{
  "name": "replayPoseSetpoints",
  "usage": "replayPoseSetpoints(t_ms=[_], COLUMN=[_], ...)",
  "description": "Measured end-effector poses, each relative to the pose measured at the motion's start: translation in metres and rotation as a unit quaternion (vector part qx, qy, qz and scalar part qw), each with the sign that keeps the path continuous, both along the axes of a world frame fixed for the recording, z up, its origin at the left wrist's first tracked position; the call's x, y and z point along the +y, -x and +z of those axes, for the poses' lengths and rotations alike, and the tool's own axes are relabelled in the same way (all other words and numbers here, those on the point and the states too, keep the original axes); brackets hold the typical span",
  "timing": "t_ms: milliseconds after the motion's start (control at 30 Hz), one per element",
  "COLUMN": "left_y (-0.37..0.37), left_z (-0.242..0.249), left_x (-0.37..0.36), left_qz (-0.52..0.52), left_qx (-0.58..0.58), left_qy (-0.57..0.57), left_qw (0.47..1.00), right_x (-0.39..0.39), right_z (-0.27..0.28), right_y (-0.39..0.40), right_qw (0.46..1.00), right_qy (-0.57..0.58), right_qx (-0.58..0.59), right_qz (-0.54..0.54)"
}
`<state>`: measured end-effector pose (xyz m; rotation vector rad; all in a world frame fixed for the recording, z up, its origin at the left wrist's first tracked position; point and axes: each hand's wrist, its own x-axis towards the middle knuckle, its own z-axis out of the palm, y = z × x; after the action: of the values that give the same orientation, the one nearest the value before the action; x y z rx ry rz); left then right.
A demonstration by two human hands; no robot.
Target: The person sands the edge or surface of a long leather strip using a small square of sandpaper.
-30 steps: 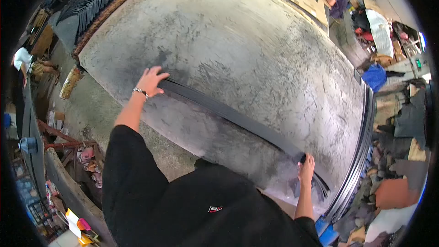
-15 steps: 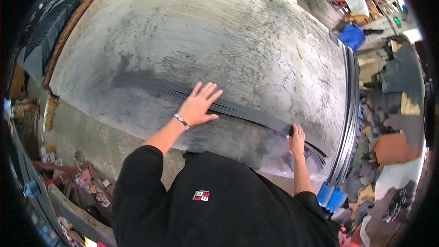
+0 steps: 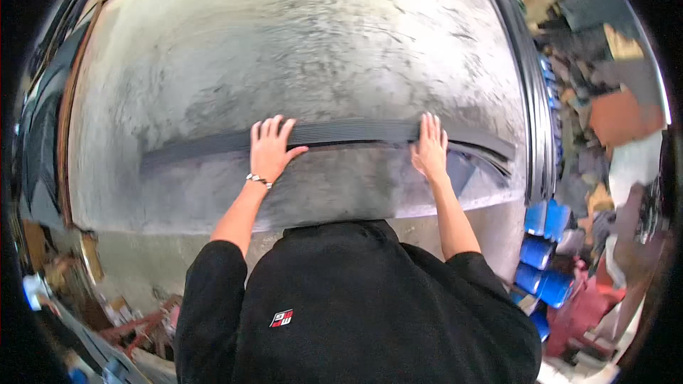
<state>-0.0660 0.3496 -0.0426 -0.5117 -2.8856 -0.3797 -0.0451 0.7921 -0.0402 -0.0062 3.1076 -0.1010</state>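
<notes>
A bundle of long thin black strips lies side by side across the near part of a large grey, dark-smudged table. My left hand, with a chain bracelet at the wrist, rests on the strips left of the middle, fingers spread and thumb out. Farther right, my right hand lies over the bundle with its fingers stretched out and its thumb apart. Beyond it, the right ends of some strips fan apart and curve toward me. Neither hand is closed round anything.
More long black strips hang along the table's right edge. Blue containers and piled sheet scraps stand to the right. Dark sheets are stacked on the left, beyond a brown edge. Clutter covers the floor at lower left.
My view has turned, so the strips run more level. My right hand has shifted left along the strips from near their right end and now lies flatter. My left hand stays spread over them.
</notes>
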Motion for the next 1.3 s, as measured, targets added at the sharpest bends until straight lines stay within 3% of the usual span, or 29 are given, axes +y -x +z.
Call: replayPoseSetpoints(t_ms=[100,200,233,367,433,500,567,600,700,767,833,900,967,1167,1300], left_y=[0.003,0.008,0.011,0.027,0.038,0.039,0.042,0.044,0.045,0.048,0.031,0.016,0.002,0.003,0.002], left_z=[0.004,0.001,0.004,0.023,0.031,0.036,0.074,0.087,0.061,0.057,0.035,0.015,0.009,0.003,0.008], left_x=[0.006,0.003,0.004,0.014,0.031,0.047,0.113,0.149,0.246,0.322,0.384,0.426,0.445,0.447,0.448], left_qz=[0.001,-0.019,-0.020,-0.019,0.007,0.038,0.047,0.038,-0.095,-0.184,-0.199,-0.175,-0.119,-0.133,-0.127], left_qx=[-0.006,-0.040,-0.067,-0.165,-0.199,-0.217,-0.283,-0.305,-0.170,-0.186,-0.132,-0.074,-0.004,0.014,0.001], left_qy=[-0.016,0.004,0.007,0.060,0.139,0.220,0.330,0.293,0.141,0.062,-0.013,0.017,0.073,0.074,0.069], left_qw=[1.000,0.999,0.998,0.984,0.970,0.950,0.899,0.905,0.971,0.963,0.971,0.982,0.990,0.988,0.989], right_x=[0.016,0.042,0.065,0.181,0.237,0.273,0.295,0.302,0.328,0.332,0.333,0.330,0.326,0.326,0.332], right_z=[0.010,0.034,0.034,0.040,0.029,0.049,0.066,0.066,0.037,0.028,0.034,0.037,0.036,0.016,0.027], right_y=[-0.006,-0.029,-0.036,-0.064,-0.068,-0.063,-0.046,-0.035,-0.017,-0.009,-0.009,-0.014,-0.023,-0.040,-0.034], right_qw=[0.999,0.995,0.992,0.987,0.984,0.992,0.998,0.999,0.996,0.993,0.985,0.986,0.987,0.976,0.981], right_qy=[0.043,0.086,0.075,-0.037,-0.094,-0.048,0.004,0.024,0.084,0.110,0.164,0.162,0.153,0.126,0.154], right_qx=[0.001,0.022,0.060,0.027,0.004,-0.025,-0.024,-0.019,-0.013,-0.044,-0.059,-0.033,0.018,0.147,0.076], right_qz=[0.017,-0.048,-0.076,-0.156,-0.152,-0.113,-0.050,-0.022,0.017,0.009,0.018,0.032,0.049,0.097,0.095])
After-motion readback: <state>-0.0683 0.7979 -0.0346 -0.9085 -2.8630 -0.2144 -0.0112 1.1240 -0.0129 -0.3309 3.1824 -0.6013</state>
